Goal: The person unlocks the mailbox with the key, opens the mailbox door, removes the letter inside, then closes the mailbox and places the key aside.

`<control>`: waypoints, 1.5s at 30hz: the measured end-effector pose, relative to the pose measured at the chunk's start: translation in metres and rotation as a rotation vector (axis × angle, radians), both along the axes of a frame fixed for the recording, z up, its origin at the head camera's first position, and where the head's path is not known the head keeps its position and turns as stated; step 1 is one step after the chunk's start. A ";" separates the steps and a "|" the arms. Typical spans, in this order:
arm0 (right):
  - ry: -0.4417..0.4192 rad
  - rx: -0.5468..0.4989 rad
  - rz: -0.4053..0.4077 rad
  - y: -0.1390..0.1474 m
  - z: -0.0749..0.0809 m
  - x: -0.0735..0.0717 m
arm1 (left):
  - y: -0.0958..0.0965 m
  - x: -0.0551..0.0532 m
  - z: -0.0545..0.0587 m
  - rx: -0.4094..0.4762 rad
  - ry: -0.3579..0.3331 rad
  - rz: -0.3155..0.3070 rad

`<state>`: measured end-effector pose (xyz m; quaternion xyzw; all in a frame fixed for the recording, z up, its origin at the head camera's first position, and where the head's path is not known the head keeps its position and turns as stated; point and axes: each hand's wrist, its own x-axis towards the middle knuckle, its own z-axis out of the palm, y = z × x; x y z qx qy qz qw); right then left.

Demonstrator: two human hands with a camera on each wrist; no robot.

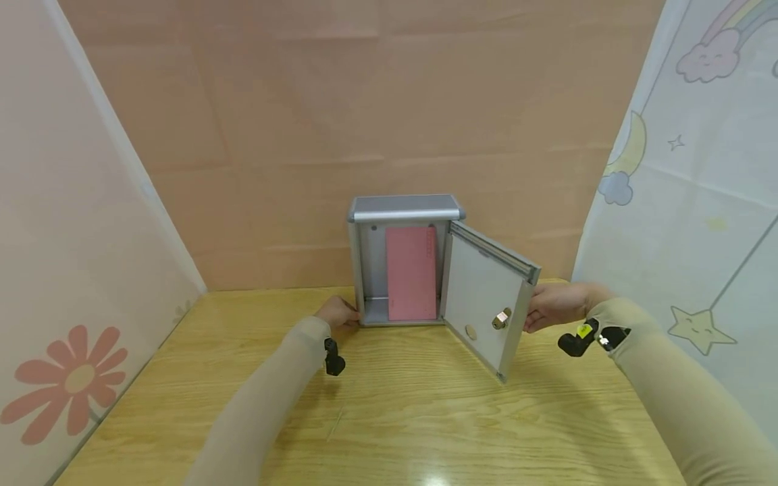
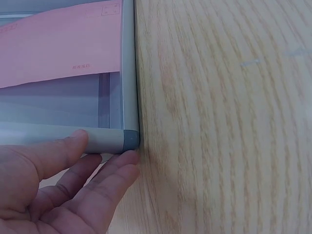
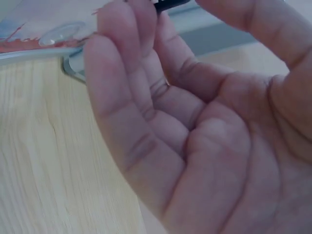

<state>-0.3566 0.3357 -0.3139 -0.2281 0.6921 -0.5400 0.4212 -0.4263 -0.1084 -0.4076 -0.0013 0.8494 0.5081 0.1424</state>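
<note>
A silver-grey metal letter box [image 1: 404,207] stands upright on the table, its door [image 1: 483,290] swung out to the right. Inside leans a pink envelope [image 1: 411,273] with printed marks. My left hand [image 1: 337,312] grips the box's lower left corner, thumb on the front frame and fingers round the side. Behind the door's free edge is my right hand [image 1: 556,305], level with the metal lock [image 1: 501,318] on the inner face. In the right wrist view, its curled fingertips pinch a small black piece [image 3: 171,5]; most of that piece is hidden.
The wooden table [image 1: 395,418] reaches toward me in front of the box. An orange-brown backdrop [image 1: 377,121] hangs close behind. Patterned side panels, with a flower [image 1: 79,378] at left and a star [image 1: 702,327] at right, flank the table.
</note>
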 end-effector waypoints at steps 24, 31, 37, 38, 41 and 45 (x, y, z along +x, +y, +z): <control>0.414 0.181 -0.138 -0.002 -0.035 0.055 | -0.005 0.003 0.003 0.023 -0.003 -0.016; 0.453 0.176 -0.231 -0.007 -0.042 0.062 | -0.004 0.004 0.001 0.021 0.001 -0.018; 0.482 0.166 -0.228 -0.008 -0.043 0.061 | -0.004 0.003 -0.001 0.016 0.006 -0.012; 0.489 0.167 -0.229 -0.007 -0.043 0.061 | -0.004 0.002 -0.001 0.016 0.006 -0.010; 0.506 0.170 -0.238 -0.002 -0.043 0.059 | -0.003 0.002 -0.001 0.022 0.004 -0.002; 0.515 0.190 -0.270 0.007 -0.042 0.055 | -0.002 0.002 -0.001 0.044 0.002 0.003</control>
